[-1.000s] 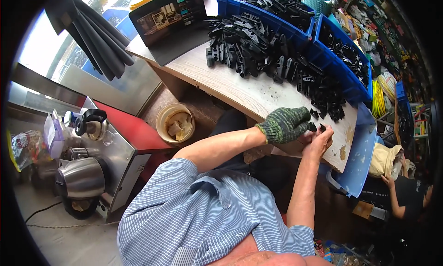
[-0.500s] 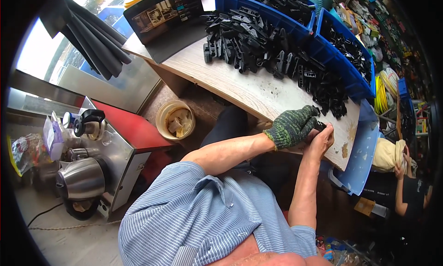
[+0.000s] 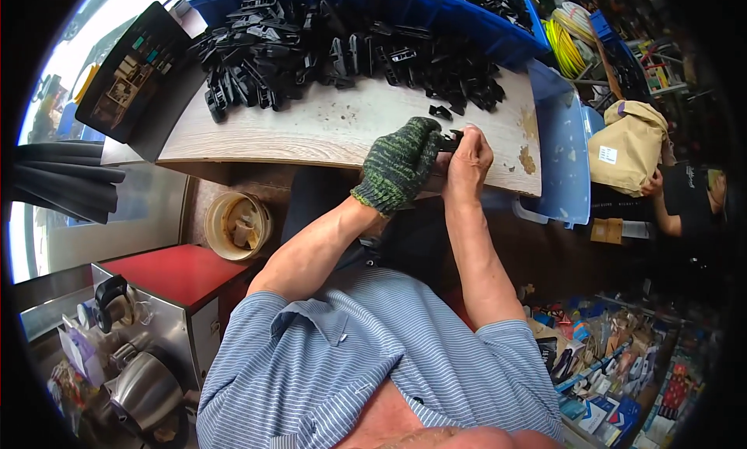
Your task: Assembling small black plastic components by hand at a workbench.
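Observation:
My left hand (image 3: 399,163), in a green and black knit glove, is closed on a small black plastic part (image 3: 449,143) at the table's front edge. My bare right hand (image 3: 469,163) pinches the same part from the other side, and the fingers cover much of it. Just beyond the glove, one loose black plastic piece (image 3: 440,112) lies on the pale wood-grain table (image 3: 311,130). Behind it spreads a long heap of similar black plastic parts (image 3: 342,56), whose exact kind I cannot make out.
Blue bins (image 3: 420,9) line the table's far side; a laptop (image 3: 128,79) stands at its left end. A pale blue tub (image 3: 564,153) adjoins the right end. Below are a bucket (image 3: 238,225) and, left, a steel kettle (image 3: 148,391). Another person's hand (image 3: 652,183) touches a tan bag (image 3: 626,149).
My view has turned, so the table now lies more level and farther left in it. Both hands remain together on the black part. The other person's bag looks more upright.

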Tool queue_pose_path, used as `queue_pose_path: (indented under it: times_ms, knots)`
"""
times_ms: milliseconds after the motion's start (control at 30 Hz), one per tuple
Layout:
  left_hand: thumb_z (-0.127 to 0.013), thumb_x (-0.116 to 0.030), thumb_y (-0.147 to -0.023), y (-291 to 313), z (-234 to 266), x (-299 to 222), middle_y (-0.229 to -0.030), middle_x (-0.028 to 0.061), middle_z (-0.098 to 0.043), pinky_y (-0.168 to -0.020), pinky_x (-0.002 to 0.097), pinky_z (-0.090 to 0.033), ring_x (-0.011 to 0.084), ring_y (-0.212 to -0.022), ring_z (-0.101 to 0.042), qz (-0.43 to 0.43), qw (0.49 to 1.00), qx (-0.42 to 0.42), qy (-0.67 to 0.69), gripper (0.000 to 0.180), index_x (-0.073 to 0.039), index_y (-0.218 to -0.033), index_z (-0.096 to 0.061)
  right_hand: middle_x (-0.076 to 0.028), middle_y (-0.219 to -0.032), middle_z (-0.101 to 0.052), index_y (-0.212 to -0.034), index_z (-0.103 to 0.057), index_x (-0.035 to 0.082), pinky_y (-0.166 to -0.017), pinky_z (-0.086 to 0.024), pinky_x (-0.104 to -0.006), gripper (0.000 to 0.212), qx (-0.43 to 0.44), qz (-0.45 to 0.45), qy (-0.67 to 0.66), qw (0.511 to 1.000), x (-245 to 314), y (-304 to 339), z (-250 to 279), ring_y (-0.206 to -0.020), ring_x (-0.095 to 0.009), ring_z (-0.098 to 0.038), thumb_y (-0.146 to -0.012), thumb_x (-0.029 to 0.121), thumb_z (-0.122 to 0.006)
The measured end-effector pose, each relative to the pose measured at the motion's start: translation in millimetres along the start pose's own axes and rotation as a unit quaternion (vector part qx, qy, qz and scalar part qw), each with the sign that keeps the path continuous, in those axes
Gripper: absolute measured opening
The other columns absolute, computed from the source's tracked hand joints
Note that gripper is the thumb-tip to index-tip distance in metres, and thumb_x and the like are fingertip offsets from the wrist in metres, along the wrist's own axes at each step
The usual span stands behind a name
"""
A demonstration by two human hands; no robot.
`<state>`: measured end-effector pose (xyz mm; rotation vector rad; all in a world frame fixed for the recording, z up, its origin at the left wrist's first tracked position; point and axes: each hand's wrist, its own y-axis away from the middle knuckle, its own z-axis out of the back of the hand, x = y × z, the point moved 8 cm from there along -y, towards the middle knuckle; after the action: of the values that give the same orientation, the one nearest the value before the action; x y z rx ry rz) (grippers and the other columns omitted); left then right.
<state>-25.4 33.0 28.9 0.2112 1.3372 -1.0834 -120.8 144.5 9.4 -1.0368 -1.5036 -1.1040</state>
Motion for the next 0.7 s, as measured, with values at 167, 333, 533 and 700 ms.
queue_pose_path:
  times_ms: [167,333,533,700]
  knots:
    - [-0.055,-0.018,-0.098,-2.4,-2.6,-3.0,-0.095,0.0198,-0.069,-0.071,0.0477,-0.053,0.0403,-0.084,-0.068,0.056,0.998,0.007,0.018,0.023,-0.006,-0.117,-0.06,0.003,-0.065,-0.048,-0.079,-0.057,0.013,-0.042,-0.036,-0.0259,0.026,0.015,0.016,0.001,1.0,-7.3,-4.5,3.6,-0.045,-0.012,-0.046,-0.095,0.033,-0.055]
    - [-0.057,-0.019,-0.098,-3.1,-21.9,-11.3,-0.083,0.0201,-0.069,-0.064,0.0467,-0.052,0.0394,-0.074,-0.068,0.067,0.997,-0.034,0.015,0.034,-0.01,-0.13,-0.052,0.006,-0.069,-0.038,-0.073,-0.053,0.01,-0.058,-0.032,-0.0266,0.028,0.041,0.203,0.123,0.97,-7.6,-25.2,13.2,-0.065,-0.006,-0.034,-0.099,0.022,-0.053]
    - [-0.056,-0.02,-0.097,-1.4,-30.1,-0.3,-0.092,0.0209,-0.069,-0.066,0.0483,-0.052,0.0401,-0.075,-0.067,0.09,0.996,0.005,0.018,0.037,-0.007,-0.132,-0.051,0.001,-0.063,-0.034,-0.07,-0.047,0.004,-0.052,-0.031,-0.0301,0.026,0.038,0.16,0.072,0.984,1.3,-16.4,6.9,-0.059,-0.008,-0.032,-0.094,0.012,-0.054]
    - [-0.056,-0.023,-0.097,-6.1,-24.6,-9.8,-0.112,0.0202,-0.066,-0.071,0.0483,-0.052,0.0406,-0.08,-0.067,0.015,1.0,0.011,0.019,0.033,-0.005,-0.125,-0.057,0.003,-0.06,-0.034,-0.068,-0.047,0.007,-0.051,-0.031,-0.0299,0.029,0.059,0.1,0.003,0.993,-0.1,-16.5,4.7,-0.057,-0.007,-0.034,-0.095,0.016,-0.054]
